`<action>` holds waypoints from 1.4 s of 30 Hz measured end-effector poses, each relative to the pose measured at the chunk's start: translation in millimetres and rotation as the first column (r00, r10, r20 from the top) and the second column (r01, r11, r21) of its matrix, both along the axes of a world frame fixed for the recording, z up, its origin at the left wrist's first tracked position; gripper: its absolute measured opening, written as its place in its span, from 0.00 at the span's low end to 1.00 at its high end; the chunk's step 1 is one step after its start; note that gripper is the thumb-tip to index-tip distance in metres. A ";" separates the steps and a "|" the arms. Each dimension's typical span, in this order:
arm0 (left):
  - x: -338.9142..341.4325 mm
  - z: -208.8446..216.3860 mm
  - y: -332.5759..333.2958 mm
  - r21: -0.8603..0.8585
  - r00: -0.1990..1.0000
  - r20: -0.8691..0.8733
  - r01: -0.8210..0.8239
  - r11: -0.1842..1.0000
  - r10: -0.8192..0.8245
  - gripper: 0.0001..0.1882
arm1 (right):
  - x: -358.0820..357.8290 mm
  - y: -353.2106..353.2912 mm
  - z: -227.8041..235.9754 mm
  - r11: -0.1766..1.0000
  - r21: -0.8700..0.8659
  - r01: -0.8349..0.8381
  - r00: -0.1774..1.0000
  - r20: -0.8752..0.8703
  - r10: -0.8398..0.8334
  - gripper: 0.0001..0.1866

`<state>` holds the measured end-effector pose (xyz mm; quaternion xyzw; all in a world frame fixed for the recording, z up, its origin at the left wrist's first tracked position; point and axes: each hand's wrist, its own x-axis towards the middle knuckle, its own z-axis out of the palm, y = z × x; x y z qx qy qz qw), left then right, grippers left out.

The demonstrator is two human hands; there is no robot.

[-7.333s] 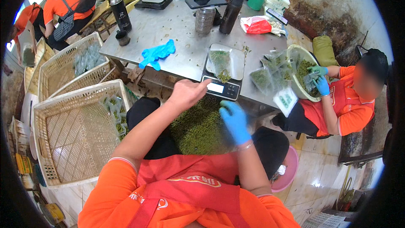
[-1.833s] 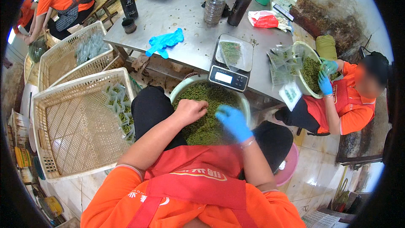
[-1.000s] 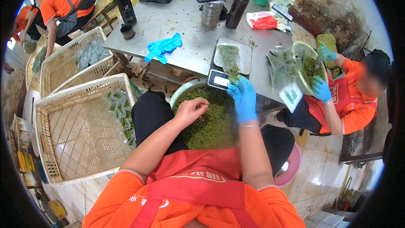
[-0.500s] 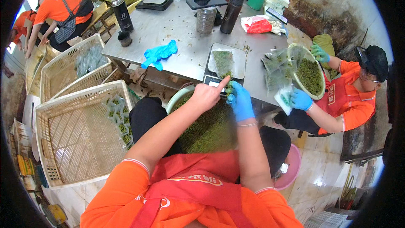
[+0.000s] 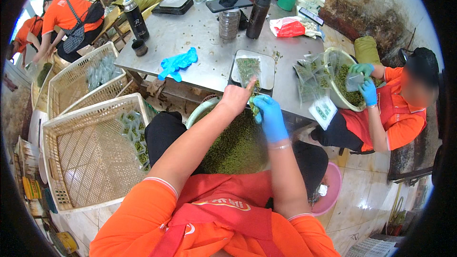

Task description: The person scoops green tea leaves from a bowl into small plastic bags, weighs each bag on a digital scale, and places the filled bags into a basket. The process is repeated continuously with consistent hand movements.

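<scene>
A clear plastic bag [image 5: 247, 68] partly filled with green peppercorns lies on the white pan of a weighing scale [image 5: 269, 72]. At the bag's near end, my bare left hand [image 5: 235, 99] is closed on its mouth, index finger stretched along it and thumb hidden. Close beside it, my blue-gloved right hand [image 5: 270, 118] is closed round a small bunch of green peppercorns [image 5: 255, 109], held just below the bag's mouth. Beneath both forearms, a wide tub [image 5: 194, 116] of loose green peppercorns [image 5: 233, 145] stands between my knees.
Left are plastic crates [image 5: 53, 173] with filled bags [image 5: 134, 138]. The metal table [image 5: 202, 33] bears a blue glove [image 5: 178, 63], flasks [image 5: 260, 15] and a phone [image 5: 229, 4]. A co-worker [image 5: 388, 109] sits right by a basin [image 5: 328, 78]; a pink basin [image 5: 335, 188] stands below.
My left hand's index finger and my right hand with its peppercorns have shifted slightly left. The co-worker's gloved hands have come together over the basin, holding a small clear bag.
</scene>
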<state>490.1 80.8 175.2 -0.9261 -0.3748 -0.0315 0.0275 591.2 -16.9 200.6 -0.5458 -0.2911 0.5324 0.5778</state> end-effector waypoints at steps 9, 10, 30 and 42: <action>-68.9 7.8 -54.5 -0.126 0.846 0.531 0.129 0.984 -0.043 0.28 | -2.3 -49.2 -20.0 1.000 0.011 -0.016 0.870 0.493 0.009 0.09; -78.7 4.2 -64.3 -0.167 0.774 0.633 0.145 0.975 -0.006 0.26 | -3.9 -50.7 -28.9 0.993 0.093 -0.073 0.786 0.618 0.000 0.09; -95.9 -32.5 -103.7 -0.785 0.588 0.600 0.302 0.541 0.543 0.08 | -56.6 -62.0 -43.6 0.985 0.015 -0.170 0.443 0.894 0.062 0.08; -104.9 -18.1 -113.1 -0.844 0.618 0.535 0.415 0.339 0.577 0.06 | -29.5 -57.8 -24.9 0.998 -0.013 0.056 0.982 -0.178 -0.058 0.09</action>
